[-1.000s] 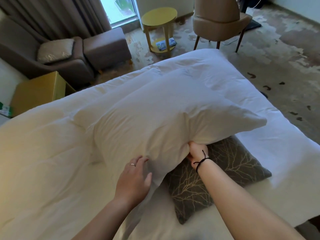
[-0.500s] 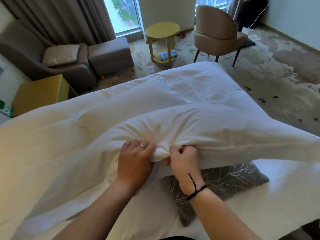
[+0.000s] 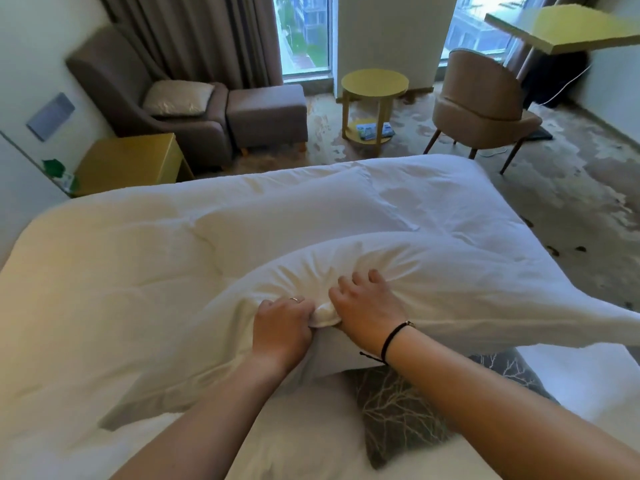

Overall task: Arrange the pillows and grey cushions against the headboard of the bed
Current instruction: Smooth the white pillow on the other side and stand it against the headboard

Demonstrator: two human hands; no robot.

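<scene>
A large white pillow (image 3: 450,292) is lifted off the white bed (image 3: 121,258), stretching from lower left to far right. My left hand (image 3: 280,327) is clenched on a bunch of its near edge. My right hand (image 3: 367,306) grips the same edge right beside it, fingers dug into the fabric. Under the pillow and my right forearm lies a grey cushion (image 3: 398,414) with a pale branch pattern, mostly hidden. A second white pillow (image 3: 311,199) lies flat further up the bed. The headboard is out of view.
Beyond the bed stand a yellow bedside cabinet (image 3: 128,161), a brown armchair (image 3: 145,88) with a beige cushion (image 3: 178,102), a footstool (image 3: 266,112), a round yellow side table (image 3: 374,84), a tan chair (image 3: 481,105) and a yellow desk top (image 3: 568,29). Patterned carpet lies to the right.
Both hands have closed on the pillow's near edge and lifted it, swinging it rightward; the left hand was open on it a second ago. The view has tilted up, and the grey cushion is more covered.
</scene>
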